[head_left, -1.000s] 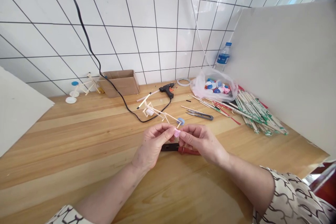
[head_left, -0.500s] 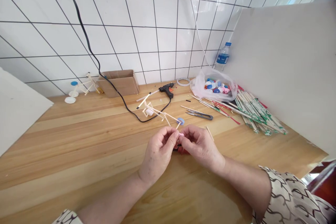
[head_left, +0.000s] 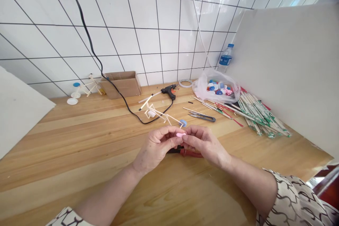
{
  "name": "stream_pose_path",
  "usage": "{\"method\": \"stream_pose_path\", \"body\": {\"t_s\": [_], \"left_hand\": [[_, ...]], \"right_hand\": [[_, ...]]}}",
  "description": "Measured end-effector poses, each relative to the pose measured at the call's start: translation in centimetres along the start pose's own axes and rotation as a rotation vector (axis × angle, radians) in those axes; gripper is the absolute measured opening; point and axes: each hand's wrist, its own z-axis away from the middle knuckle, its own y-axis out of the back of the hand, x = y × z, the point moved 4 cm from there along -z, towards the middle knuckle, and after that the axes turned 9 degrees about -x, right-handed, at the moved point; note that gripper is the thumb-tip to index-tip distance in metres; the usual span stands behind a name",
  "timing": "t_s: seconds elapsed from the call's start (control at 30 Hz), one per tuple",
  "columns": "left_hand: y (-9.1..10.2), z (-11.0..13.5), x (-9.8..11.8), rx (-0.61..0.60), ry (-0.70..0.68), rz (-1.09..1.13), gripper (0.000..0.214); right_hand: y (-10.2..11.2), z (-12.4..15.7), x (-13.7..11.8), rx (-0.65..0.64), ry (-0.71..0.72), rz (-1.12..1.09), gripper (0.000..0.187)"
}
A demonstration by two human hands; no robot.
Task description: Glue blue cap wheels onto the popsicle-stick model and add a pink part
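Note:
Between the fingertips of both hands is a small pink bottle cap, partly covered by the fingers. My left hand pinches it from the left, and my right hand grips its right side. Beneath the hands lies a pair of pliers with red handles, its jaws half hidden. Just beyond the fingers, a small frame of glued wooden sticks rests on the table, with a blue cap at its near end.
A black glue gun, a tape roll and thread snips lie farther back. To the right are a plastic bag of bottle caps and wrapped chopsticks. A cardboard box and another stick model stand at left.
Both hands have turned slightly and drawn a little apart, showing more of the pink bottle cap and of the pliers below. The view has shifted slightly.

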Motion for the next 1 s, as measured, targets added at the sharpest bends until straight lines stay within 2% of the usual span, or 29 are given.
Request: {"method": "stream_pose_path", "body": {"t_s": [0.13, 0.3, 0.67, 0.8, 1.0], "left_hand": [[0.4, 0.0, 0.1, 0.075, -0.018, 0.018, 0.008], [0.5, 0.1, -0.1, 0.085, -0.016, 0.048, 0.008], [0.0, 0.3, 0.2, 0.079, -0.051, 0.072, 0.003], [0.1, 0.2, 0.0, 0.081, -0.034, 0.114, 0.004], [0.4, -0.2, -0.5, 0.075, 0.001, 0.280, 0.015]], "right_hand": [[-0.1, 0.2, -0.1, 0.004, 0.115, 0.047, 0.035], [-0.2, 0.3, -0.2, 0.017, 0.329, 0.295, 0.028], [-0.2, 0.8, -0.9, 0.046, 0.486, 0.566, 0.018], [-0.3, 0.9, -1.1, 0.032, 0.474, 0.562, 0.019], [-0.1, 0.6, -0.7, -0.070, 0.283, 0.258, 0.028]]}}
